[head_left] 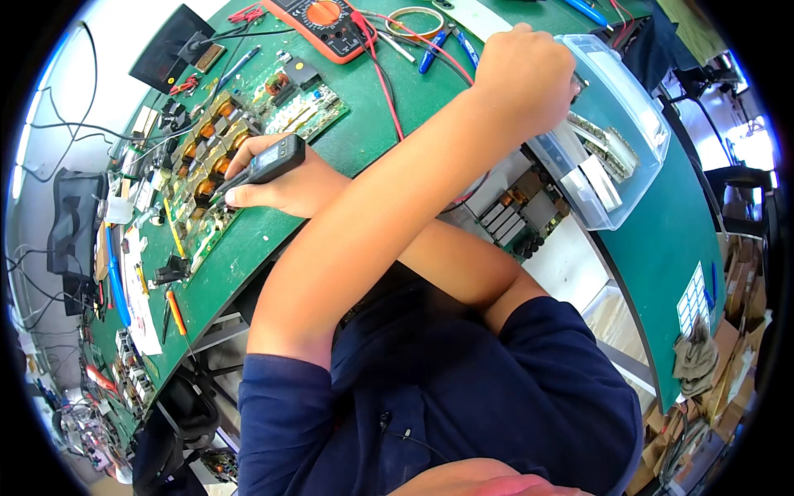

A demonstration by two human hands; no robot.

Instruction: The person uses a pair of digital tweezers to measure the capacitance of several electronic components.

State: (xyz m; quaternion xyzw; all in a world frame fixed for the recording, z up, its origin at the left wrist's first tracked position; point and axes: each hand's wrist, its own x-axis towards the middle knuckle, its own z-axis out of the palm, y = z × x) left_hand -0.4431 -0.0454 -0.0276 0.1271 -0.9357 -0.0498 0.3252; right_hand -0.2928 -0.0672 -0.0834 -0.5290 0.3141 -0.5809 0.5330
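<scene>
My forearms are crossed, the left over the right. My left hand [525, 76] is closed in a fist at the upper right, beside a clear plastic box [653, 149]. A small dark thing shows by its fingers, too hidden to name. My right hand [299, 183] grips a black pen-shaped tool with a small display [269, 163]. The tool's tip points down at a green circuit board [217, 223] with several copper coils [205, 187]. I cannot tell whether the tip touches the board. White strips [600, 183] and pale toothed strips [608, 147] lie in the box.
On the green table [372, 107] are a red multimeter [322, 21] with leads, a tape roll [415, 23], blue pens [432, 51] and an orange-handled tool [176, 312]. Below the box sits another circuit board [513, 211]. A grey cloth [696, 360] hangs at right.
</scene>
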